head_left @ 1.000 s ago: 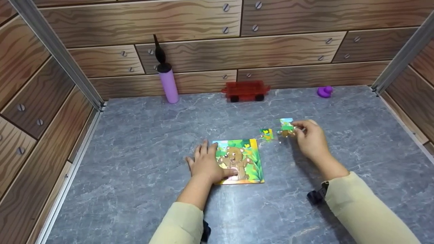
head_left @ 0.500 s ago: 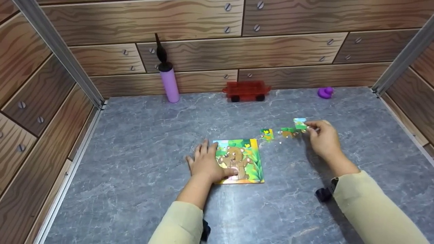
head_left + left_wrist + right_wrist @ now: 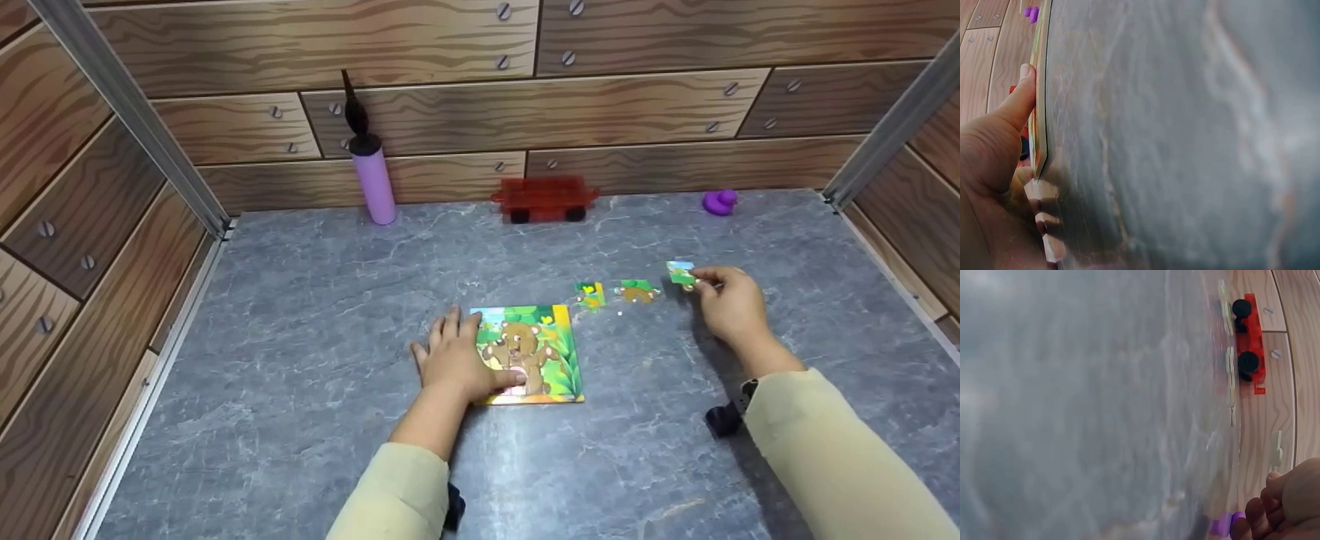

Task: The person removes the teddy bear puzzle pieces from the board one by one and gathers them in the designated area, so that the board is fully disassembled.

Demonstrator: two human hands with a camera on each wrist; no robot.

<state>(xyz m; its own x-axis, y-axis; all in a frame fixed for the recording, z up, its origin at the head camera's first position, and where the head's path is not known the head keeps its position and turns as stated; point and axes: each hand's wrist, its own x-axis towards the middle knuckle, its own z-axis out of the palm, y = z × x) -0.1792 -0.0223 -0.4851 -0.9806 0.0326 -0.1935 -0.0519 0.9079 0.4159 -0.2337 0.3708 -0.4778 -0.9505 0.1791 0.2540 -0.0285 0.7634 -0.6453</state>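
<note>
A square jigsaw puzzle (image 3: 536, 360) with a brown bear picture lies flat on the table. My left hand (image 3: 457, 365) rests across its left side, thumb lying on the picture and the other fingers spread at the left edge. In the left wrist view, the thumb (image 3: 1022, 93) presses on the board's face. My right hand (image 3: 731, 307) pinches a small puzzle piece (image 3: 679, 273) between thumb and fingertips. The right wrist view shows that piece (image 3: 1279, 449) edge-on, above the table surface. Two other pieces, a yellow-green one (image 3: 590, 296) and a brown-green one (image 3: 636, 292), lie between puzzle and right hand.
Along the back wall stand a purple hand pump (image 3: 373, 180) with a black nozzle, a red toy wagon (image 3: 545, 200) with black wheels, and a purple rubber duck (image 3: 720, 202). Wood-patterned panels (image 3: 450, 120) enclose the grey marbled table (image 3: 300, 337) at the back and sides.
My right hand has moved right with the pinched piece, drawing it away from above the brown-green piece, which now shows whole. The left hand has stayed on the puzzle.
</note>
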